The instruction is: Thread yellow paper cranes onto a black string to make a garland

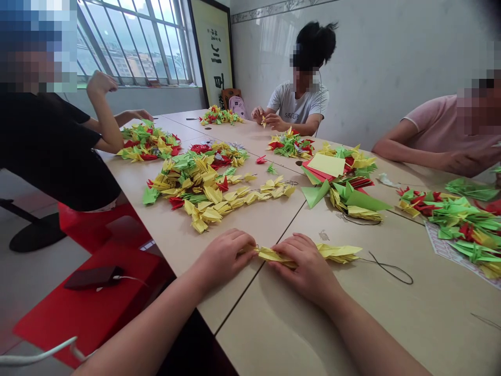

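Observation:
A string of folded yellow paper pieces (338, 253) lies across the table (274, 318) in front of me. My right hand (303, 266) is closed over the middle of this string, the fingers wrapped on top of it. At its left end, my left hand (229, 256) pinches the tip, where a bit of dark cord shows; the exact thing between these fingertips is mostly hidden. From the string's right end a thin dark cord (391, 271) runs out and ends in a loop on the tabletop. Both hands rest low over the table.
Beyond my hands lie a heap of yellow, green and red folded paper (188, 177) and a stack of paper sheets (324, 164). More strung paper (442, 214) sits at the right on a printed sheet. Several people sit around the table. A red stool (90, 297) holds a dark box.

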Demonstrator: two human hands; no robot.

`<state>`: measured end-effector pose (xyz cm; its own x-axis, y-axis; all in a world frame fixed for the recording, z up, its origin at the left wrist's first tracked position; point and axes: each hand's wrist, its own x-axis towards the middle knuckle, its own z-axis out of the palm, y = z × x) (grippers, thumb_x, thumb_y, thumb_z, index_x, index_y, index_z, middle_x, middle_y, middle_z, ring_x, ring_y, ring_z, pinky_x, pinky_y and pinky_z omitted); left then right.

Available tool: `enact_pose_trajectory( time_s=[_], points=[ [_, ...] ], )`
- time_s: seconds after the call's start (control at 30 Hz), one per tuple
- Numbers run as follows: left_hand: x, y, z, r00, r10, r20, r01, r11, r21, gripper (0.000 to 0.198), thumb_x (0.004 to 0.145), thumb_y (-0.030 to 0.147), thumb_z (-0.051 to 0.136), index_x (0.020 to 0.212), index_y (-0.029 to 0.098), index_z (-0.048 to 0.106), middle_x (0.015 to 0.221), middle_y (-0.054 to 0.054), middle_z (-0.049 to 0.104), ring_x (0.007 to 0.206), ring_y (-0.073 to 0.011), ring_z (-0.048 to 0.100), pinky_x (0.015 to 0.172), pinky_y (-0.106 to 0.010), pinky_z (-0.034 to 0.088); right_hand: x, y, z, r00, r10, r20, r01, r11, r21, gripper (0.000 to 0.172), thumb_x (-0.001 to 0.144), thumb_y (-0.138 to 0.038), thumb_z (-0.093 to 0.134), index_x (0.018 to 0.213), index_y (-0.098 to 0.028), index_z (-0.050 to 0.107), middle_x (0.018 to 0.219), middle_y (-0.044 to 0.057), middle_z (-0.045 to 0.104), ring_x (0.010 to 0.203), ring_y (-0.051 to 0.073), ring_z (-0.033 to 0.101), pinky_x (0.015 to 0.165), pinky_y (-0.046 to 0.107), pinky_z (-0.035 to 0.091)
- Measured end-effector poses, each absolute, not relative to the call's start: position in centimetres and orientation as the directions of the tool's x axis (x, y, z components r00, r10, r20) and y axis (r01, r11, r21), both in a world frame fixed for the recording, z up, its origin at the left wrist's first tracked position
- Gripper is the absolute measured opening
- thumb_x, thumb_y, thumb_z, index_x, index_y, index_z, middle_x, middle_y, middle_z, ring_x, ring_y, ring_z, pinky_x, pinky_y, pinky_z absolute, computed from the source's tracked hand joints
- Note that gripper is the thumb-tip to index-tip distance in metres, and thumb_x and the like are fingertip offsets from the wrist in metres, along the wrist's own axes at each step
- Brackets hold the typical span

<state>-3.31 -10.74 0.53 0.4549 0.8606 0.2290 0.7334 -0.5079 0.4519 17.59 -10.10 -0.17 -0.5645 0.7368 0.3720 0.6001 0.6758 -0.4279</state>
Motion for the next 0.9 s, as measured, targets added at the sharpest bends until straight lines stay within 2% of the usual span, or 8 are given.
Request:
enact_pose_trajectory(
  time_s=[0.37, 0.7, 0.9],
  points=[
    [-3.24, -10.86, 0.56, 0.455, 0.86, 0.232, 0.738, -0.51, 0.442, 0.015, 0.084, 0.03, 0.045, 0.086, 0.018, 0.053, 0.083, -0.003, 0.059, 0.079, -0.0151, 0.052, 0.069, -0.027, 0.041, 17.59, -10.07, -0.27, -0.548, 0.74, 0.389, 0.6, 0.672, -0.433, 0.016, 0.079, -0.032, 0.054, 0.089, -0.02, 0.059, 0.082, 0.004, 0.064, 0.078, 0.018, 0.055, 0.088, 0.04, 0.034],
    [-3.17, -10.94, 0.52, 0.488, 0.843, 0.226, 0.732, -0.537, 0.42, 0.018, 0.085, 0.032, 0.042, 0.088, 0.018, 0.053, 0.088, -0.004, 0.06, 0.084, -0.0155, 0.053, 0.073, -0.028, 0.041, 17.47, -10.05, -0.26, -0.57, 0.732, 0.373, 0.612, 0.681, -0.401, 0.019, 0.078, -0.035, 0.055, 0.088, -0.02, 0.061, 0.083, 0.003, 0.064, 0.079, 0.017, 0.054, 0.084, 0.036, 0.036],
    [-3.1, -11.03, 0.61, 0.512, 0.835, 0.204, 0.722, -0.546, 0.424, 0.022, 0.082, 0.038, 0.048, 0.09, 0.018, 0.053, 0.09, -0.004, 0.06, 0.085, -0.0163, 0.053, 0.073, -0.028, 0.041, 17.38, -10.18, -0.14, -0.572, 0.733, 0.367, 0.619, 0.68, -0.393, 0.019, 0.078, -0.035, 0.056, 0.088, -0.02, 0.061, 0.083, 0.003, 0.063, 0.08, 0.017, 0.053, 0.083, 0.035, 0.036]
  ],
)
